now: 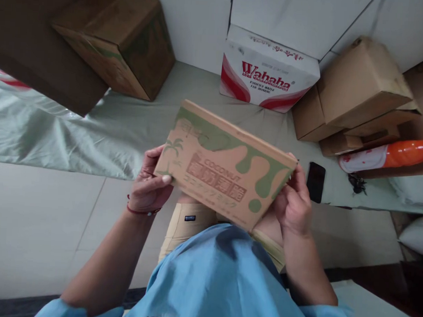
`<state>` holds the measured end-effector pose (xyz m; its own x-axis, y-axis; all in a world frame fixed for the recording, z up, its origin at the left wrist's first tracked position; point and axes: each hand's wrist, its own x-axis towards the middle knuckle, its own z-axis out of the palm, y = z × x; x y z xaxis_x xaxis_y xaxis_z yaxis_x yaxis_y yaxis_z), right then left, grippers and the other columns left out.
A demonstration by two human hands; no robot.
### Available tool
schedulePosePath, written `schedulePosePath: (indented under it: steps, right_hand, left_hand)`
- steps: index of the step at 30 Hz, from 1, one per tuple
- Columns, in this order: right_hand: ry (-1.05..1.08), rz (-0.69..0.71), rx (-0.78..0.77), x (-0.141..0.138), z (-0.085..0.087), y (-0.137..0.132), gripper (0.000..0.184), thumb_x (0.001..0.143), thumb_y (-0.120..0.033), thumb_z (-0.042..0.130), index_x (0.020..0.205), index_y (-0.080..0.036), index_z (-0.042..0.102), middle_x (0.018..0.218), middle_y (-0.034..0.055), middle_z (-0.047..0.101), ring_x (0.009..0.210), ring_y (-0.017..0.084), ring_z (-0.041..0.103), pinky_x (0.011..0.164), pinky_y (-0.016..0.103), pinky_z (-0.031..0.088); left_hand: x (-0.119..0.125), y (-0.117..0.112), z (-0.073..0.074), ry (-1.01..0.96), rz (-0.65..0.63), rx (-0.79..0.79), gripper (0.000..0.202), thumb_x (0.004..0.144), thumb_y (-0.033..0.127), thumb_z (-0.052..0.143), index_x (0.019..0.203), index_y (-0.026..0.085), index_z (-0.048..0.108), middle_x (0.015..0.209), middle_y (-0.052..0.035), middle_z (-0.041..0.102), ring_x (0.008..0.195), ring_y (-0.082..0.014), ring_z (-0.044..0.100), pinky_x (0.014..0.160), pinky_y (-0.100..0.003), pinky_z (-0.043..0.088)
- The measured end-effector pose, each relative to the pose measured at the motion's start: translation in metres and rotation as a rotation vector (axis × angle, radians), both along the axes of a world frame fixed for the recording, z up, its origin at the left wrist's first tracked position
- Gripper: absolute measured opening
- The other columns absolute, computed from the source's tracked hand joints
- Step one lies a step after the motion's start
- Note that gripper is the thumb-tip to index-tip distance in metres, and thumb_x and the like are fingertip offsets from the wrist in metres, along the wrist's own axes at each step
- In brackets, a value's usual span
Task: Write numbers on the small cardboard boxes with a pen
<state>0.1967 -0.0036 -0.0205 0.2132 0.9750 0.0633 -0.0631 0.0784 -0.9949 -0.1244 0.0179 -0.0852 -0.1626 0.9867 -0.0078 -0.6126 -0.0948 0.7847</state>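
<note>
A brown cardboard box (pixel 218 163) with green drip patterns, a palm tree and the word COCONUT is held over my lap, tilted down to the right. My left hand (pixel 150 184) grips its left end, thumb on the printed face and fingers behind. At the opposite end my right hand (pixel 296 197) is closed around the edge, its fingertips partly hidden by the cardboard. The box looks flat or shallow; its underside cannot be seen.
Green cloth (pixel 128 131) covers the low surface ahead. On it stand a white-and-red Wahaha carton (pixel 267 74), a brown carton (pixel 114 42) and stacked cardboard boxes (pixel 361 90). A black phone (pixel 316 182), keys (pixel 357 184) and an orange bottle (pixel 390 154) lie at the right.
</note>
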Motion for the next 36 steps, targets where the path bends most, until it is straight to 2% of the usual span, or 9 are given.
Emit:
schedulePosePath:
  steps: [3, 6, 11, 15, 19, 21, 26, 30, 36]
  right_hand:
    - [0.138, -0.109, -0.021, 0.004, 0.0, 0.007, 0.057, 0.083, -0.029, 0.069, 0.139, -0.037, 0.072, 0.13, 0.0009, 0.074, 0.113, 0.024, 0.071, 0.094, 0.04, 0.063]
    - [0.129, -0.188, 0.026, 0.01, 0.005, 0.009, 0.051, 0.083, -0.031, 0.068, 0.134, -0.034, 0.074, 0.136, 0.0011, 0.073, 0.122, 0.026, 0.07, 0.101, 0.044, 0.061]
    - [0.071, -0.214, 0.098, 0.012, 0.008, 0.004, 0.052, 0.079, -0.027, 0.068, 0.13, -0.035, 0.076, 0.134, 0.0005, 0.073, 0.136, 0.028, 0.064, 0.117, 0.05, 0.053]
    - [0.155, -0.232, 0.101, 0.008, 0.009, 0.001, 0.049, 0.081, -0.03, 0.061, 0.126, -0.034, 0.079, 0.135, -0.0011, 0.074, 0.141, 0.027, 0.062, 0.124, 0.049, 0.048]
    - [0.306, -0.276, -0.032, 0.018, 0.008, 0.001, 0.046, 0.097, -0.052, 0.054, 0.128, -0.029, 0.078, 0.137, 0.0025, 0.076, 0.143, 0.028, 0.063, 0.125, 0.053, 0.049]
    - [0.343, -0.261, -0.127, 0.03, 0.002, 0.0, 0.049, 0.098, -0.061, 0.059, 0.127, -0.026, 0.079, 0.131, 0.0055, 0.079, 0.137, 0.03, 0.068, 0.121, 0.055, 0.053]
    - [0.315, -0.164, -0.212, 0.053, -0.012, -0.011, 0.046, 0.09, -0.054, 0.076, 0.128, -0.027, 0.078, 0.127, 0.0063, 0.08, 0.125, 0.03, 0.075, 0.112, 0.052, 0.059]
    - [0.219, -0.153, -0.152, 0.059, -0.015, -0.018, 0.051, 0.084, -0.05, 0.083, 0.13, -0.03, 0.076, 0.132, 0.0054, 0.078, 0.129, 0.028, 0.072, 0.115, 0.048, 0.058]
    - [0.158, -0.162, -0.06, 0.073, -0.015, -0.024, 0.069, 0.07, -0.04, 0.094, 0.135, -0.03, 0.074, 0.151, 0.0073, 0.068, 0.139, 0.03, 0.066, 0.125, 0.051, 0.049]
  left_hand:
    - [0.001, -0.002, 0.001, 0.175, -0.074, 0.091, 0.071, 0.059, 0.018, 0.103, 0.124, 0.036, 0.079, 0.135, 0.0011, 0.078, 0.133, -0.0229, 0.069, 0.11, -0.032, 0.061]
    - [0.007, -0.007, -0.002, 0.284, -0.145, 0.142, 0.081, 0.067, 0.017, 0.102, 0.139, 0.04, 0.073, 0.153, -0.0011, 0.069, 0.152, -0.029, 0.056, 0.123, -0.041, 0.054]
    - [0.017, -0.014, -0.014, 0.323, -0.183, 0.193, 0.089, 0.076, 0.015, 0.096, 0.155, 0.04, 0.062, 0.162, -0.0041, 0.062, 0.153, -0.0292, 0.057, 0.12, -0.039, 0.058]
    - [0.02, -0.018, -0.014, 0.397, -0.176, 0.245, 0.086, 0.083, 0.018, 0.093, 0.158, 0.041, 0.058, 0.165, -0.005, 0.06, 0.156, -0.0298, 0.054, 0.121, -0.041, 0.058]
    - [0.023, -0.02, 0.003, 0.584, -0.158, 0.418, 0.078, 0.092, 0.019, 0.086, 0.16, 0.042, 0.057, 0.169, -0.0057, 0.055, 0.162, -0.0312, 0.045, 0.135, -0.053, 0.041]
    - [0.024, -0.018, 0.017, 0.711, -0.141, 0.55, 0.075, 0.095, 0.015, 0.08, 0.16, 0.043, 0.056, 0.168, -0.0047, 0.057, 0.162, -0.0291, 0.045, 0.139, -0.055, 0.032]
    - [0.029, -0.012, 0.038, 0.908, -0.07, 0.756, 0.077, 0.098, 0.002, 0.067, 0.164, 0.038, 0.051, 0.166, -0.0037, 0.058, 0.158, -0.0234, 0.051, 0.14, -0.052, 0.032]
    - [0.032, -0.016, 0.04, 0.909, -0.1, 0.666, 0.077, 0.096, 0.008, 0.074, 0.164, 0.035, 0.051, 0.167, -0.005, 0.057, 0.158, -0.0247, 0.051, 0.141, -0.05, 0.029]
    - [0.035, -0.028, 0.047, 0.709, -0.277, 0.505, 0.06, 0.103, 0.035, 0.072, 0.161, 0.03, 0.057, 0.17, -0.009, 0.053, 0.162, -0.0307, 0.046, 0.139, -0.053, 0.034]
